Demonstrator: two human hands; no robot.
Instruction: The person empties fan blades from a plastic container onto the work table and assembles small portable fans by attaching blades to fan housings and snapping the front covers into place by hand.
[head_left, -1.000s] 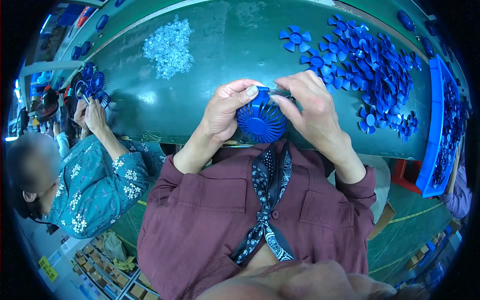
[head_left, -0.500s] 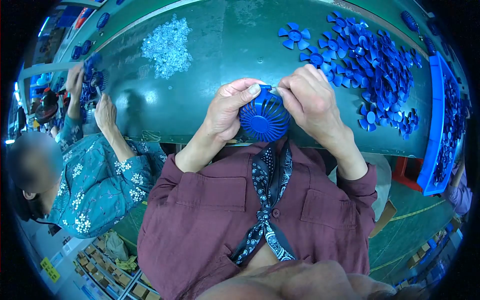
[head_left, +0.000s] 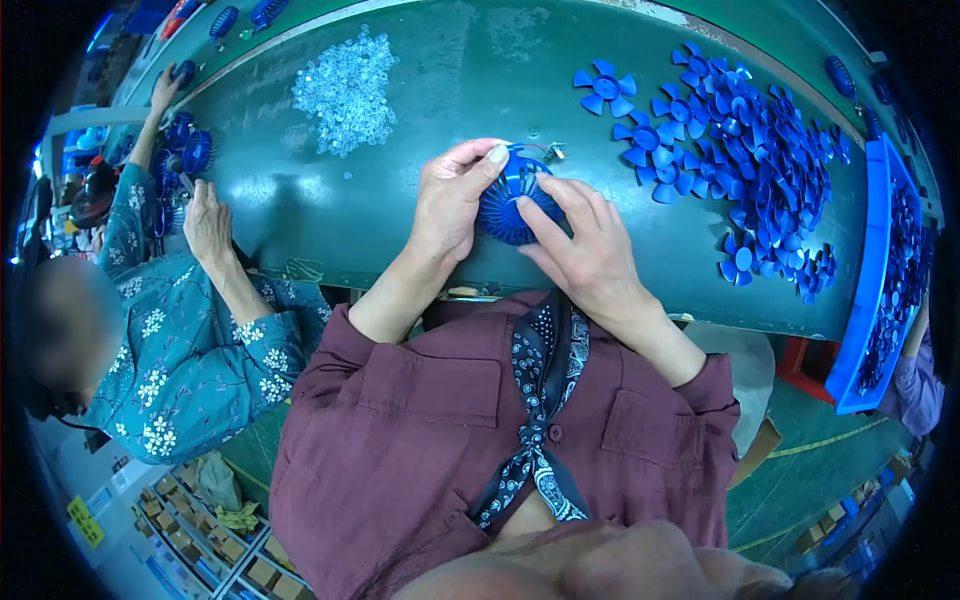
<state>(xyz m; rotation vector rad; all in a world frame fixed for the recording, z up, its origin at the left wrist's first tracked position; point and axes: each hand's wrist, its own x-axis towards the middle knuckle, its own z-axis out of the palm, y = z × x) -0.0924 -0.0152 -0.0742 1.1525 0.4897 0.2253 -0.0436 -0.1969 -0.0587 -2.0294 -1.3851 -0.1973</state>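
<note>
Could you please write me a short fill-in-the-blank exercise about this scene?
1. The person's left hand holds a slatted round part coloured ____.
2. Their other hand, nearer the fan blades, is the ____ one.
3. In the picture, the clear pieces lie to the ____ of the fan blades.
4. The colour of the worktop is ____.

Missing words: blue; right; left; green.
</note>
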